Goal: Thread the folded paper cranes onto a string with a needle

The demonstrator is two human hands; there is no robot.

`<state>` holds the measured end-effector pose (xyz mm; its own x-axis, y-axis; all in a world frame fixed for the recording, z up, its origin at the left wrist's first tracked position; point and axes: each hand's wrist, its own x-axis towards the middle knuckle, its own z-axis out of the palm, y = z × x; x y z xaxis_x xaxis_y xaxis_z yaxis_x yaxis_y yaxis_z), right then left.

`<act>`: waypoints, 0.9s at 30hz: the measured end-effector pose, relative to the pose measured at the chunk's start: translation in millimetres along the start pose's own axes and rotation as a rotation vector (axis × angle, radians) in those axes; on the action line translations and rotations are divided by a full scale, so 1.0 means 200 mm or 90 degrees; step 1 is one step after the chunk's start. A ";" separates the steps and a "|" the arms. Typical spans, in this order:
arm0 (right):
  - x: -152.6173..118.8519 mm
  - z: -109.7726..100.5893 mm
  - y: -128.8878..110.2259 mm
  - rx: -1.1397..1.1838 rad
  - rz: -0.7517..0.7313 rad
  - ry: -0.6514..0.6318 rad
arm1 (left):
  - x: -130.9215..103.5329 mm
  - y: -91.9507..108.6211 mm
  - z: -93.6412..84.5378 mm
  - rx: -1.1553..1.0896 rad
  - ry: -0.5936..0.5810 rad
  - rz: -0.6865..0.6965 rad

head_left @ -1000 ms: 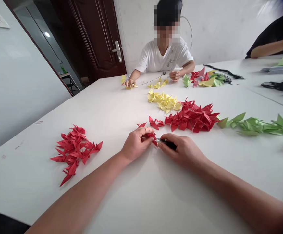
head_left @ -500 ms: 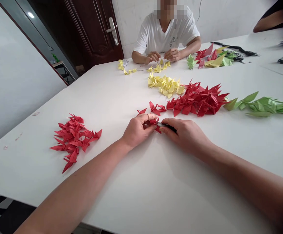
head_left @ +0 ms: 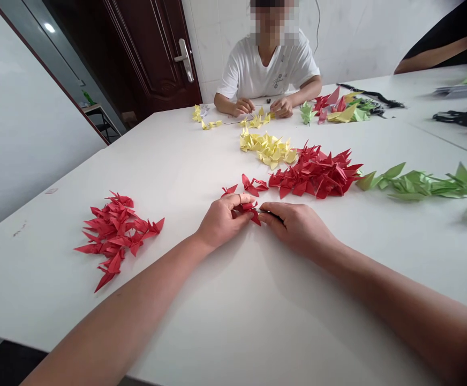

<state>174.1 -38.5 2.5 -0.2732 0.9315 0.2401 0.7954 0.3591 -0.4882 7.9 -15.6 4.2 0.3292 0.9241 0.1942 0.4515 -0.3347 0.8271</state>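
My left hand [head_left: 223, 221] pinches a small red folded-paper crane [head_left: 255, 216] between thumb and fingers, just above the table. Closed around a slim black tool with a metal tip [head_left: 272, 215], my right hand [head_left: 303, 226] brings that tip against the crane; its exact kind is hard to make out. Two loose red cranes [head_left: 254, 185] lie just beyond my hands, one partly behind my left fingers. To the left is a heap of red cranes [head_left: 117, 230]. A larger red pile [head_left: 322, 174] sits beyond my right hand.
Yellow cranes [head_left: 269, 147] and green ones [head_left: 422, 183] lie on the white table [head_left: 201, 332]. Across from me, a person in a white shirt [head_left: 269, 67] handles yellow cranes and a dark string. Mixed paper pieces [head_left: 338, 107] and black cords [head_left: 372, 95] lie at the back right.
The view has shifted slightly, so the scene sits a little lower and further left. The tool's metal tip shows less beside the crane. The other person's hands have moved apart.
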 end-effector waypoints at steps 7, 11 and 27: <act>-0.01 -0.01 0.00 0.019 0.002 -0.010 | 0.00 0.01 -0.01 0.031 -0.006 -0.003; -0.01 -0.01 0.00 0.061 -0.002 0.004 | 0.00 0.02 -0.02 0.033 -0.003 0.012; -0.02 -0.01 -0.02 0.134 -0.120 -0.009 | 0.01 0.00 -0.05 0.012 0.078 0.027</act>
<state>172.5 -43.4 4.9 -0.4135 0.8477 0.3323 0.6004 0.5282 -0.6005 0.8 -12.4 9.3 0.2448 0.9241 0.2933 0.4546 -0.3766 0.8072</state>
